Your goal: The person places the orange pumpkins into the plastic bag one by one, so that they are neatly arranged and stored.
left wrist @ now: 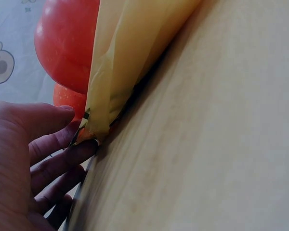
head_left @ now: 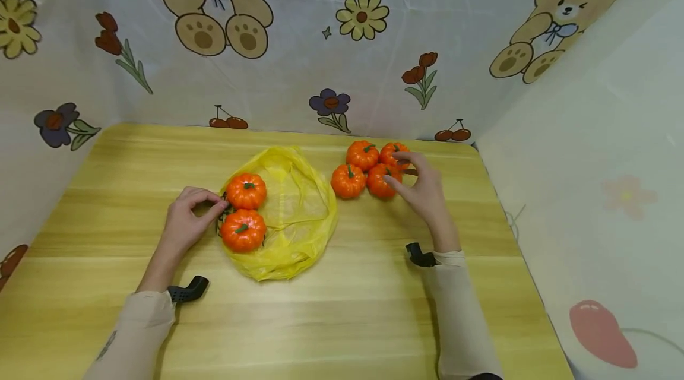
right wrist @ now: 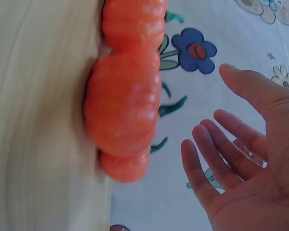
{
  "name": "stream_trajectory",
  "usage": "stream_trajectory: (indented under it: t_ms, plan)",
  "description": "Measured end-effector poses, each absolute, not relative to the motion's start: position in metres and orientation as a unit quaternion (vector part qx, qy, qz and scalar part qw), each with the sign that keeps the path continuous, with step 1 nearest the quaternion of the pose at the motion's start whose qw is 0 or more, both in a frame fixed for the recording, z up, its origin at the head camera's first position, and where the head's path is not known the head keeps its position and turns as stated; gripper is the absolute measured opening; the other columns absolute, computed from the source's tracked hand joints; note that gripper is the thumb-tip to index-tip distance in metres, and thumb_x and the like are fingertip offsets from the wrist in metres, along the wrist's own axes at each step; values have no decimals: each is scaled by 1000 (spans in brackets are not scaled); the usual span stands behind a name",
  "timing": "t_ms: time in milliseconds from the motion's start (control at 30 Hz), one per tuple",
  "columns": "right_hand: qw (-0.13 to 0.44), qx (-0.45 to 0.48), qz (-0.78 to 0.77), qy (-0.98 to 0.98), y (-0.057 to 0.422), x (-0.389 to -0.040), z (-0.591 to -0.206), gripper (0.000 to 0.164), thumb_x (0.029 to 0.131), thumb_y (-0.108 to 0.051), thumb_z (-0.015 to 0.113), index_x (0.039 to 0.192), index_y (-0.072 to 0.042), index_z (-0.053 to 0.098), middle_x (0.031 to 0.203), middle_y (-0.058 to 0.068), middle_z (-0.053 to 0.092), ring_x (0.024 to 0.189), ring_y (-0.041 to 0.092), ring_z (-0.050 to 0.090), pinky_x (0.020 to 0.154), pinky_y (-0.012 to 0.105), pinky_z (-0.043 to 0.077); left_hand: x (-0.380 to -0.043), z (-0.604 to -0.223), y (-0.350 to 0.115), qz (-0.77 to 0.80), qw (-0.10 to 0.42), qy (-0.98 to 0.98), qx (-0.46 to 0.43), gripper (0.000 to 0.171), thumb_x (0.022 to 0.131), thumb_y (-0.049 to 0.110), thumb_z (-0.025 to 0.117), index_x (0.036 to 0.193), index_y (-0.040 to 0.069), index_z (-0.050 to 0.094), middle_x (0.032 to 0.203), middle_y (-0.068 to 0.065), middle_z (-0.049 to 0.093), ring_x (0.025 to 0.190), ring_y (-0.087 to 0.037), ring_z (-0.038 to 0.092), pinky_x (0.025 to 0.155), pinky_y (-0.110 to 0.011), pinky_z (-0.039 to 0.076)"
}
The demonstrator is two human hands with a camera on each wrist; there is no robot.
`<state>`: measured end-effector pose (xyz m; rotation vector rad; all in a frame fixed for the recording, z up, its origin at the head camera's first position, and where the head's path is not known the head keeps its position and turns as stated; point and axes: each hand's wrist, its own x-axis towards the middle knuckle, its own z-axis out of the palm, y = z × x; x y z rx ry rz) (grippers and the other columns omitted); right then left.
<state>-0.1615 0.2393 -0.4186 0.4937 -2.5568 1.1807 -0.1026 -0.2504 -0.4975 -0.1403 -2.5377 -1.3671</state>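
Observation:
A yellow plastic bag (head_left: 299, 243) lies spread on the table, with two small orange pumpkins (head_left: 243, 230) on its left part. My left hand (head_left: 187, 219) pinches the bag's dark-marked left edge, beside those pumpkins. In the left wrist view, a fold of the bag (left wrist: 106, 91) meets the fingers of the left hand (left wrist: 19, 159). Right of the bag, several more orange pumpkins (head_left: 348, 181) with green stems stand in a close group. Above this group hovers my right hand (head_left: 424, 187), fingers apart. The right wrist view shows a gap between this hand (right wrist: 245, 149) and the pumpkins (right wrist: 125, 103).
The wood-grain table (head_left: 342, 320) ends at a patterned cloth wall (head_left: 299, 59) just behind the pumpkins. A pale side wall (head_left: 588, 202) borders its right edge. Black wrist devices (head_left: 189, 290) stick out at both cuffs.

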Motion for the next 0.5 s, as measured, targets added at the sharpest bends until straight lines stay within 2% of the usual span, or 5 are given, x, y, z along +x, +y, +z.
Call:
stream_trajectory:
  t_ms: [233,500]
  plan:
    - [135,157,384,-900,256,-162,-425,51,89,-13,87,132,3,65,128,23,67,118,41,63,95,59,57,-104,-497,-251,-472,126,-872,-47,11,94,18,82,95,7,80,103,-12,75,102,-1,51,92,-18,38]
    - [98,136,375,-912,258,-163,-431,55,89,-15,87,135,3,63,128,22,66,121,40,61,98,57,56,-103,-495,-250,-470,120,-873,-44,13,95,19,81,95,6,79,105,-13,75,103,0,50,92,-17,37]
